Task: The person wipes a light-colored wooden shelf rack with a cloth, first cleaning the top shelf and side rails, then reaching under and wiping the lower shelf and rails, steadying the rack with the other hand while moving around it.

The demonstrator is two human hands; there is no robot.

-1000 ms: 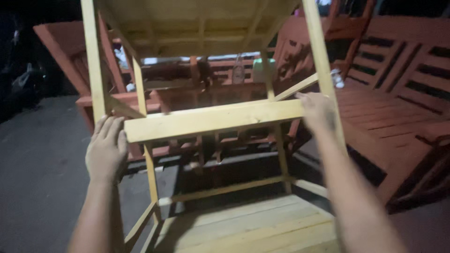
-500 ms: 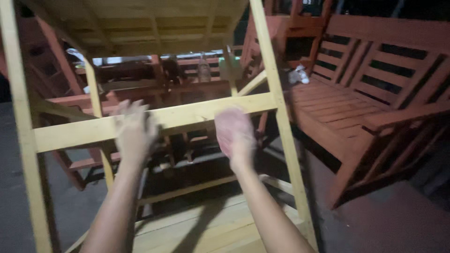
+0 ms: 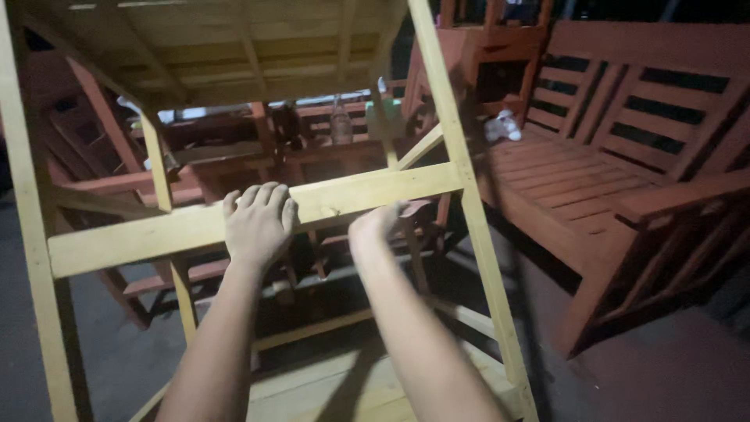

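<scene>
The left hand point(image 3: 258, 223) lies on the pale unpainted wooden crossbar point(image 3: 344, 199) of a light timber frame, its fingers point(image 3: 266, 195) curled loosely over the bar's top edge. The right hand point(image 3: 379, 227) sits just below the same bar, blurred; its grip cannot be told. A reddish-brown slatted wooden bench point(image 3: 594, 180) stands to the right.

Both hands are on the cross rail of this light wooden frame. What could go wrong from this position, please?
1. The left hand grips over the cross rail, but the right hand seems only to touch it, so the tilted wooden frame might slip or swing.
2. The red bench stands close beside the frame's right leg; the two could knock together.
3. The rail is bare wood, so splinters are possible.
</scene>
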